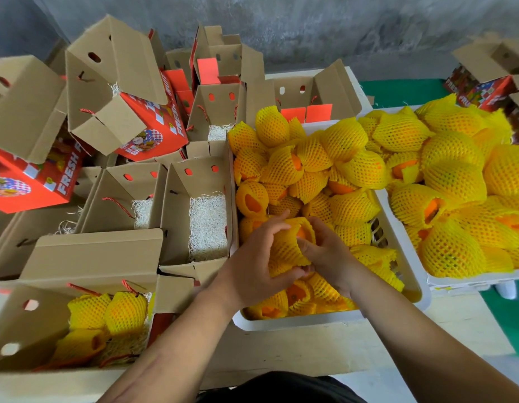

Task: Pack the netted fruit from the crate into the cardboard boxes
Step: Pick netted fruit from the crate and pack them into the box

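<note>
Here both hands [293, 257] grip netted fruit [290, 242] inside crate [421, 289].

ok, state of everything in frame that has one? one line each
left hand: grip on a netted fruit
right hand: grip on the same netted fruit
white crate: holds many netted fruit
near box: open, partly packed
middle box: open, only white shredded paper

Fruit-packing workroom: bare concrete wall [310, 30], gift boxes [153, 126], crates [334, 322] of netted fruit [354, 170].
</note>
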A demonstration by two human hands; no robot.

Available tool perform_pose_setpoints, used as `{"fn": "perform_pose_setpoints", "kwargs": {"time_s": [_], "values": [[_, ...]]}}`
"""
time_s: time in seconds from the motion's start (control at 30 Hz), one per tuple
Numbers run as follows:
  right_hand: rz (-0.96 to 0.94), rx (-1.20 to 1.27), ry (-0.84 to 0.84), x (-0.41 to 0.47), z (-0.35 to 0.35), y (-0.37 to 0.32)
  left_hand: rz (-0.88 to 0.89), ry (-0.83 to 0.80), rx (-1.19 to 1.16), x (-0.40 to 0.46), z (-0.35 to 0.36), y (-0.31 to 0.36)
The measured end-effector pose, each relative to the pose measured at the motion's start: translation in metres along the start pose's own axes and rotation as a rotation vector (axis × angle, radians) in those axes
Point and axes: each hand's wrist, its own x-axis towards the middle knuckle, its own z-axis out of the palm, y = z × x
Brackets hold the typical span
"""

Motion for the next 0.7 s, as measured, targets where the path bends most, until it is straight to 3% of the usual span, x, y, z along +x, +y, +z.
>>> {"fn": "perform_pose_setpoints", "kwargs": {"time_s": [0.07, 0.13, 0.2, 0.23, 0.3, 0.37, 0.4, 0.47, 0.6, 0.7], "values": [[0.032, 0.01, -0.121, -0.001, 0.001, -0.015, -0.004, 0.061, 0.01, 0.001, -0.003, 0.007], [0.082, 0.101, -0.275, 0.006, -0.003, -0.03, -0.044, 0.233, -0.061, 0.0, -0.008, 0.017], [0.045, 0.154, -0.205, 0.022, -0.001, -0.04, -0.186, 0.405, -0.327, -0.005, -0.016, 0.029], [-0.049, 0.036, -0.08, 0.033, 0.003, -0.044, -0.257, 0.464, -0.481, -0.007, -0.022, 0.035], [-0.246, -0.487, 0.158, 0.057, 0.017, -0.044, -0.355, 0.55, -0.724, -0.013, -0.032, 0.037], [-0.245, -1.021, 0.086, 0.079, 0.035, -0.037, -0.432, 0.534, -0.907, -0.017, -0.043, 0.037], [-0.226, -1.151, 0.041, 0.086, 0.046, -0.033, -0.462, 0.512, -0.966, -0.019, -0.047, 0.037], [-0.223, -1.211, 0.052, 0.098, 0.064, -0.025, -0.508, 0.492, -1.035, -0.025, -0.056, 0.038], [-0.208, -1.229, 0.296, 0.104, 0.084, -0.016, -0.55, 0.523, -1.065, -0.045, -0.073, 0.031], [-0.199, -1.316, 0.375, 0.099, 0.084, -0.009, -0.603, 0.531, -1.088, -0.063, -0.088, 0.019]]}}
